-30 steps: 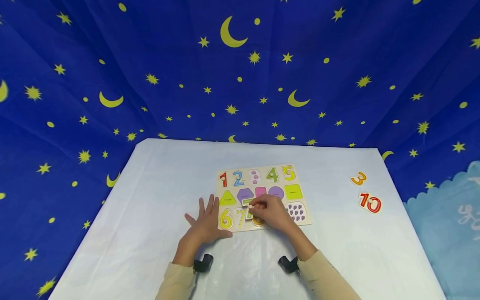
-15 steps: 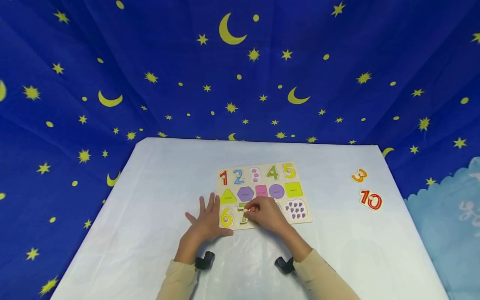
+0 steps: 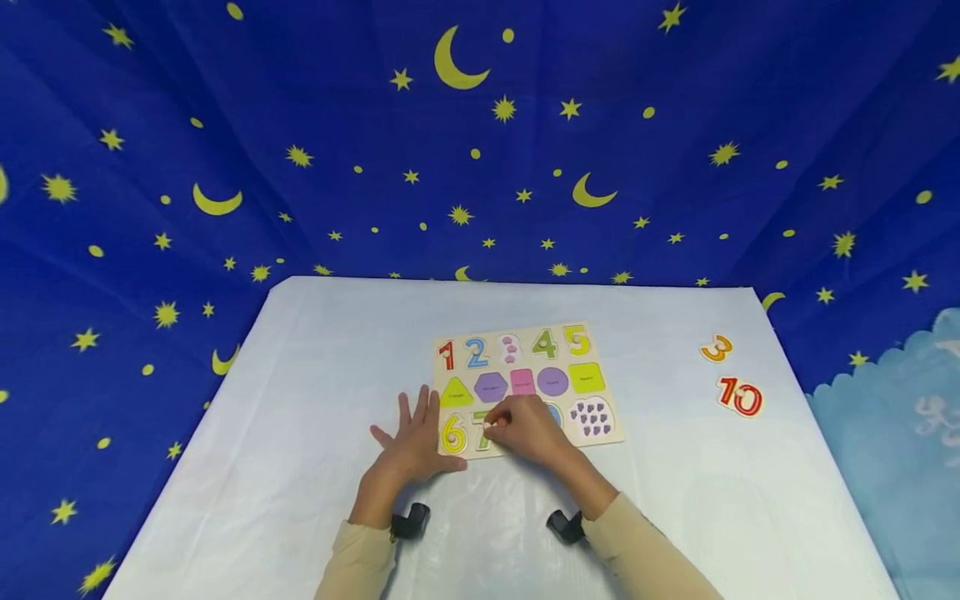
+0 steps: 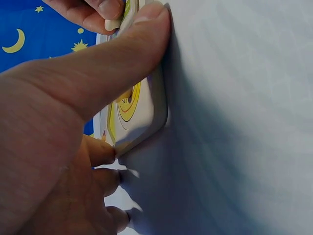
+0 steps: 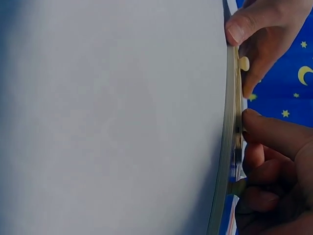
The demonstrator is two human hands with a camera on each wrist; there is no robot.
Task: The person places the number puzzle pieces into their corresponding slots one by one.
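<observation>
My right hand (image 3: 531, 429) pinches the knob of the green number 7 puzzle piece (image 3: 481, 419) between thumb and fingers. The piece lies over its spot in the bottom row of the wooden number puzzle board (image 3: 467, 377), partly covered by my fingers. Spread out, my left hand (image 3: 408, 450) rests at the board's left edge, its thumb along the front corner. In the left wrist view the left thumb (image 4: 122, 58) touches the board's edge. The yellow 6 piece (image 3: 453, 435) sits in the board beside the 7.
Orange 3 (image 3: 717, 348) and red 10 (image 3: 740, 397) pieces lie on the white table (image 3: 337, 333) at the right. Pieces 1, 2, 4 and 5 sit in the top row. Pictures show in the 3 recess (image 3: 510, 349) and the 10 recess (image 3: 592, 418).
My right hand has moved left with the 7 piece, which has straightened and come down over its place on the board. My left hand has stayed put.
</observation>
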